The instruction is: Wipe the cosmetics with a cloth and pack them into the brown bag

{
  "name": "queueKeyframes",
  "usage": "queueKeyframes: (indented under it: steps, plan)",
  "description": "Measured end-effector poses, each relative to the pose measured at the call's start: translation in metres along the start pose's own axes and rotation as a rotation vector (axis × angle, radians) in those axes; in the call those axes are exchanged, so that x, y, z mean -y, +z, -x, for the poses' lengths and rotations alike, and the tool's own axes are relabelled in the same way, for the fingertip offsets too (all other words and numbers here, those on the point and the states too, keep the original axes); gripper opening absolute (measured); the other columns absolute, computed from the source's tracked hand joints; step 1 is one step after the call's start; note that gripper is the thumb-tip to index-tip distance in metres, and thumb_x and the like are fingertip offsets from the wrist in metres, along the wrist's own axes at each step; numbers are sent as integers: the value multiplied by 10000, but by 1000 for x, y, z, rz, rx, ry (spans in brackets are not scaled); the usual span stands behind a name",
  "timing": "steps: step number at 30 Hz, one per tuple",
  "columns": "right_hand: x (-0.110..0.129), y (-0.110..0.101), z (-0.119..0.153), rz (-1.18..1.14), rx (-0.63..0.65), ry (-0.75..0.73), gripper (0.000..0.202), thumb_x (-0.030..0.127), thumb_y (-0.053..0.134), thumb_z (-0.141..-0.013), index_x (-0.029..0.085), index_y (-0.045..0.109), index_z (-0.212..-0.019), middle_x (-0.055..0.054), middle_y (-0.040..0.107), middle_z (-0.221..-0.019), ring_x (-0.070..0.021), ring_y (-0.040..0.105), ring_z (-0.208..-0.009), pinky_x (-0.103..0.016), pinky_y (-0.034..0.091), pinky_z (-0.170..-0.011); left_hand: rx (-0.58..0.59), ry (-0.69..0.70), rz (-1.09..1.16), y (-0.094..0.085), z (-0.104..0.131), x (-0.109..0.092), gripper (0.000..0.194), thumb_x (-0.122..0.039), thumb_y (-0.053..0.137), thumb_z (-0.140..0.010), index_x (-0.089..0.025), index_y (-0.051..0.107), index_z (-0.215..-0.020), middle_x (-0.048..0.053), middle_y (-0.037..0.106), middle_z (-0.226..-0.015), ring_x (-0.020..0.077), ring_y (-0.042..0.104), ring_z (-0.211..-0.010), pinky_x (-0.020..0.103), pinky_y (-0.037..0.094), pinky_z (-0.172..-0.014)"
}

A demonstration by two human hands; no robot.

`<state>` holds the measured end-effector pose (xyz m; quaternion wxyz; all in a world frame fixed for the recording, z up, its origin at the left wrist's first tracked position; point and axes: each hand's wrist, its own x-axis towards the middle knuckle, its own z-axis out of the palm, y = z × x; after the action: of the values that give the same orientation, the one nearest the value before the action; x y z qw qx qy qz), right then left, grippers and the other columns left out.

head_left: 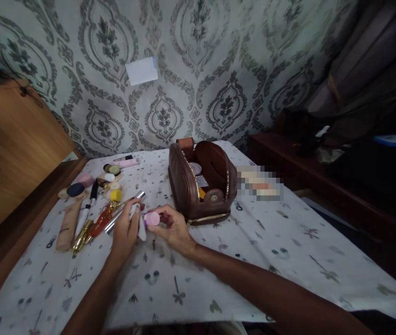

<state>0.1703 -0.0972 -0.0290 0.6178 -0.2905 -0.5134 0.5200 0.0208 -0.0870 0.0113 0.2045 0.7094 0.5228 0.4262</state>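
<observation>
Forearms [250, 274] are spanning the counter [254, 232]. Right hand [175, 230], nearly closed, is pinching the pink-capped container [153, 218], left of the brown bag [184, 190]; left hand [127, 228], half-curled, is holding a white cloth [142, 228] alongside. Container's probably being light, rigid, slick; grip its sides.

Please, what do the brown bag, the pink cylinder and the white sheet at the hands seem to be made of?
Brown bag: leather or imitation leather, smooth with a slight sheen; its walls stand up. Its zip looks metallic, with shiny gold-coloured teeth. Pink cylinder: probably plastic, from its even colour and smooth, rounded form. White sheet: tissue or thin cloth, matt and limp; I cannot tell which.
</observation>
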Motion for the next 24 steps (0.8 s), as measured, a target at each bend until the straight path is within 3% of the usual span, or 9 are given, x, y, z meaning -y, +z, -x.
queueKeyframes:
  steps: [4, 8, 14, 16, 21, 24]
  plan:
    - [-2, -4, -3, -69, 23, 33, 363, 343, 836, -672, 204, 611, -920, -12, 668, -909, -158, 642, -865, -316, 511, -862, 83, -61, -20, -8, -12, 11, 359, -444, 388, -940, -171, 607, -1019, 32, 656, -835, 205, 608, -789, 312, 460, -752]
    - [0, -3, -3, -81, 36, 81, 385, 363, 848, -654, 207, 608, -911, 4, 650, -890, -147, 630, -857, -297, 508, -842, 63, -28, -47, -8, -12, 15, 353, -452, 381, -943, -183, 604, -994, 40, 661, -896, 209, 604, -853, 310, 451, -792]
    - [1, 1, 1, -74, 3, 219, 475, 467, 868, -575, 213, 559, -830, 57, 585, -717, -100, 545, -584, -224, 474, -555, -3, 42, -124, -8, -10, 25, 354, -481, 429, -899, -201, 633, -968, 41, 696, -868, 226, 627, -850, 313, 470, -764]
    - [-1, 1, 1, -99, 3, 231, 500, 501, 863, -570, 213, 556, -839, 51, 589, -741, -96, 545, -570, -222, 476, -536, -35, 27, -114, -10, -13, 29, 374, -520, 459, -861, -206, 645, -939, 39, 706, -854, 235, 637, -842, 318, 487, -752]
    - [-3, -3, 1, -14, 18, 94, 533, 518, 844, -597, 209, 611, -963, 14, 623, -820, -133, 613, -680, -237, 496, -606, -182, -75, -135, -18, -16, 27, 368, -524, 459, -869, -217, 640, -959, 32, 720, -903, 249, 666, -915, 351, 513, -838]
    - [-4, -5, 4, 182, 27, -81, 396, 412, 816, -665, 200, 677, -970, -12, 622, -891, -141, 608, -759, -244, 504, -676, -202, 34, -214, -18, -11, 25, 357, -487, 441, -895, -205, 633, -1001, 53, 725, -933, 257, 672, -922, 363, 519, -835]
